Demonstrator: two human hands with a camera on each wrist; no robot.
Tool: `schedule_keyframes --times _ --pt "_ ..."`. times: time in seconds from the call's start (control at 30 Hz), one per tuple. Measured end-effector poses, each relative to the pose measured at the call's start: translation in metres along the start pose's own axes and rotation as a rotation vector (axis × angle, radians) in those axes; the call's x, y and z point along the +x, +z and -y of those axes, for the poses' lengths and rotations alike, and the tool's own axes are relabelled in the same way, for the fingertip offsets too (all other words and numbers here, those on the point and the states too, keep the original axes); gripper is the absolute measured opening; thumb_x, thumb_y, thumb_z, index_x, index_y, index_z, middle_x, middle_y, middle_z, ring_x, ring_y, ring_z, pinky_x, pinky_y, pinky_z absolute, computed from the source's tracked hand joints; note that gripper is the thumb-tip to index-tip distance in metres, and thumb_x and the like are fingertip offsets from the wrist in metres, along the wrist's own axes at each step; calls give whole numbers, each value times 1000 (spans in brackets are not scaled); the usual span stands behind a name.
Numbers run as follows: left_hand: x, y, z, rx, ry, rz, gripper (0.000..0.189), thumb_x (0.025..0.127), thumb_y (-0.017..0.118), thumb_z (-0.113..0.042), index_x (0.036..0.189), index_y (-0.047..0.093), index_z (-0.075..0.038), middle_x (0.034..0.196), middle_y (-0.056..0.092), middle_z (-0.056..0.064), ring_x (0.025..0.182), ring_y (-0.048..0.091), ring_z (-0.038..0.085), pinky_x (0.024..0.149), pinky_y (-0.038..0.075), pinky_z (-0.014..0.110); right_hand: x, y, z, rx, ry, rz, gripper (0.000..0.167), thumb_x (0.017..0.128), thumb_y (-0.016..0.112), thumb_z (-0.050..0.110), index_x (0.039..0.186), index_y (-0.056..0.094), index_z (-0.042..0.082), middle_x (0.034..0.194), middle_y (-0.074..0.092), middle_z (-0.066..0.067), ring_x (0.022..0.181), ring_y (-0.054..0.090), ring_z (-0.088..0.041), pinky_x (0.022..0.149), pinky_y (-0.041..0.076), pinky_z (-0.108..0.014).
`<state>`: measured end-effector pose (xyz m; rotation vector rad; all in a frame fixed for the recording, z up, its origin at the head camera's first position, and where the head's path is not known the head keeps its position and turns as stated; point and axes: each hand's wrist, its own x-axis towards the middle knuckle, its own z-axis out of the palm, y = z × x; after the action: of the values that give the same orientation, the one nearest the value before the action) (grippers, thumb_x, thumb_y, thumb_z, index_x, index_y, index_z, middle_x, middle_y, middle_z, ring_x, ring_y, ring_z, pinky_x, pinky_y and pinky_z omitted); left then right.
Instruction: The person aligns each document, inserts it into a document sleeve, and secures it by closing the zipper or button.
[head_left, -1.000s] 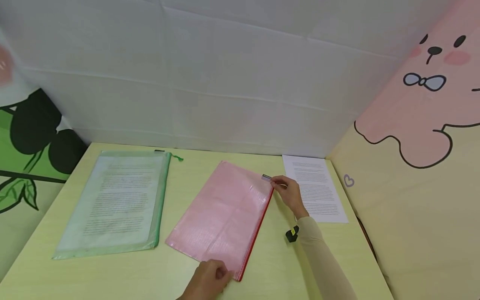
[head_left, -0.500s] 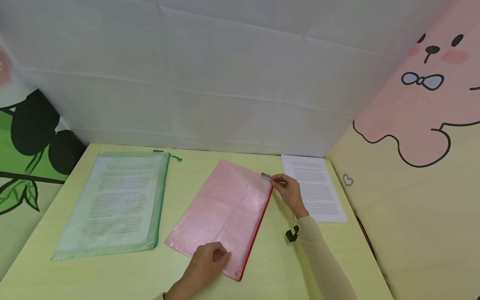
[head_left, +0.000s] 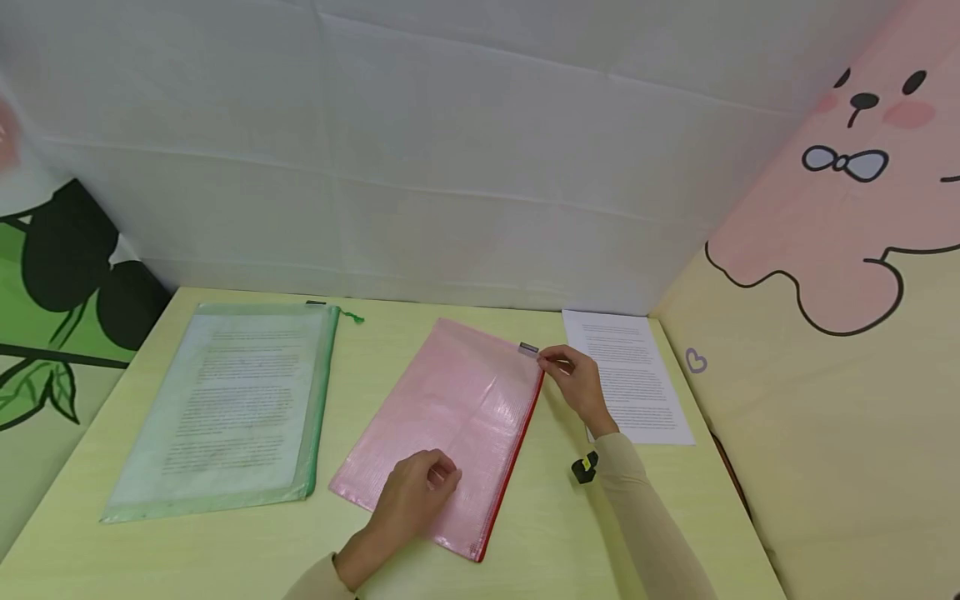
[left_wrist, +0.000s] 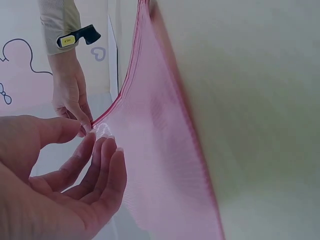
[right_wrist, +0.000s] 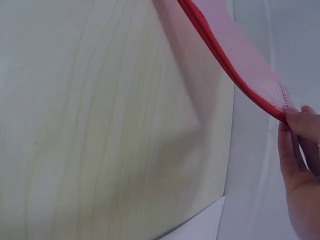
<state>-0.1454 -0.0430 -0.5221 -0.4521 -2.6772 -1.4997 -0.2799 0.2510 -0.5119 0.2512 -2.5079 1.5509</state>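
A translucent pink zipper pouch slants across the middle of the table, its red zipper running down the right side. My right hand pinches its far right corner between thumb and fingers, beside a small dark-topped tag. That corner is raised, and the zipper edge bows down from it in the right wrist view. My left hand hovers over the pouch's lower part, fingers loosely curled. In the left wrist view nothing shows between its thumb and fingers.
On the left lies a green zipper pouch with a printed sheet inside and a green pull cord. A loose printed sheet lies at the back right, partly behind my right hand. White cloth stands behind the table.
My left hand has left the pouch's near edge and moved up over its lower part. My right hand keeps its pinch on the far corner, shifting only slightly up and left.
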Motion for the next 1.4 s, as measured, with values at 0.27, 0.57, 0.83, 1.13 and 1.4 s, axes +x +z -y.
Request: schedule_keyframes --times 0.27,0.57,0.83,1.13,1.4 --pt "20 -5 -2 20 31 -35 8 90 75 -5 86 71 -11 80 66 -4 76 65 17 69 54 28 6 4 -15 -37 -78 -32 16 92 71 -6 108 72 -7 107 72 -24 102 69 -40 95 57 -40" --pt "40 -5 -3 13 105 -86 6 88 76 -1 91 71 -5 84 66 0 81 63 22 75 54 32 6 4 -6 -43 -103 -24 14 92 74 0 106 75 1 105 75 -13 100 71 -28 93 56 -27" --pt "56 -5 -12 42 94 -78 5 90 74 -4 94 72 -3 89 68 4 87 65 24 80 55 38 7 5 -2 -3 -104 -18 15 92 74 0 106 75 -1 106 75 -16 103 71 -33 92 56 -25" --pt "81 -5 -21 90 123 -85 6 93 72 -6 98 74 -3 96 70 8 95 66 29 84 55 41 2 7 23 16 -161 -18 16 90 70 -13 105 71 -13 105 72 -27 102 69 -44 94 57 -36" --pt "102 -2 -25 97 165 -84 13 95 71 -6 106 75 0 104 72 11 101 65 29 87 56 43 -3 7 47 13 -246 -21 16 89 70 -15 105 70 -13 103 71 -29 97 68 -45 93 57 -37"
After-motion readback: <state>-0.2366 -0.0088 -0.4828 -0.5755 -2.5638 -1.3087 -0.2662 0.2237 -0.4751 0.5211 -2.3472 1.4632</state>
